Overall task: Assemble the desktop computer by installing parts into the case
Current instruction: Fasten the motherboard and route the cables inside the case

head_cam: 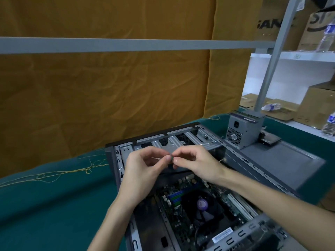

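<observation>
Across the green cloth-covered bench (pixel 54 205) lies the open desktop case (pixel 208 178) on its side, filling most of the lower view. Its motherboard (pixel 174 211) is already seated in the floor of the case, with a CPU cooler fan (pixel 204 209) mounted on it, so those steps look done. The metal drive cage (pixel 174 142) at the far end of the case appears empty. A grey power supply (pixel 243 131) stands outside the case, on the removed side panel (pixel 282 158) to the right, with a drive of some kind (pixel 270 140) just beside it; both seem to be left to install, and the panel is still off. I would judge the build less than half finished.

Above the case, between cage and motherboard, both hands meet. The left hand (pixel 143 165) and the right hand (pixel 192 160) each pinch a small green-tipped part (pixel 171 158) between thumb and fingertips, with a thin pale stem running out to the left; what the part is, I cannot tell.

Loose yellow thread (pixel 72 171) trails over the cloth. A white barcode sticker (pixel 222 234) sits on the case's near frame, too small to read. Cardboard boxes (pixel 275 20) on the shelf show partial letters, perhaps "GAN".
</observation>
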Motion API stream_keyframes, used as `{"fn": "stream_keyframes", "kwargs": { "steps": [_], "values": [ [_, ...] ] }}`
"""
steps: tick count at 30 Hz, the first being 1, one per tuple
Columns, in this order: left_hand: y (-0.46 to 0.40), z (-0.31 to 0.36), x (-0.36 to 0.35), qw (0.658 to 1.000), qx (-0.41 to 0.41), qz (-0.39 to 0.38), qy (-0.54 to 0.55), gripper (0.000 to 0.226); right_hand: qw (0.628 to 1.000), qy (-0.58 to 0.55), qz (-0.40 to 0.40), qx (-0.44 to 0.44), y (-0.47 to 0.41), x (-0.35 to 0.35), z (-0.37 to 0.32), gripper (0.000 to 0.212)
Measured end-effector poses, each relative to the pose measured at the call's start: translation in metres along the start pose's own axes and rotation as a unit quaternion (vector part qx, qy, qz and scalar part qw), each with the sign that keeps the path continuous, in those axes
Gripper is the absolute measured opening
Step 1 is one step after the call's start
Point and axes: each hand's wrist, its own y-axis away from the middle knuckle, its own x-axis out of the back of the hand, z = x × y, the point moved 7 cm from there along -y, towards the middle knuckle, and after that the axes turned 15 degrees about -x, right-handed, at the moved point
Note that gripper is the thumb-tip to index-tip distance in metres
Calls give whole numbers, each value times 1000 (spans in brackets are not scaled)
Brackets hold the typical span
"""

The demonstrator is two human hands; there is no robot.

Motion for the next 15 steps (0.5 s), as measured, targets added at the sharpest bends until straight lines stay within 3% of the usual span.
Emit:
{"fn": "stream_keyframes", "kwargs": {
  "steps": [8, 11, 15],
  "values": [
    [1, -6, -12, 993, 38, -73, 82, 17, 984, -126, -101, -82, -7, -2, 14, 13],
    [0, -8, -17, 988, 61, -96, 104, 7, 978, -128, -141, -80, -7, -8, 15, 14],
    [2, -11, -22, 981, 88, -114, 133, 12, 977, -104, -169, -74, -6, -11, 16, 15]
  ]
}}
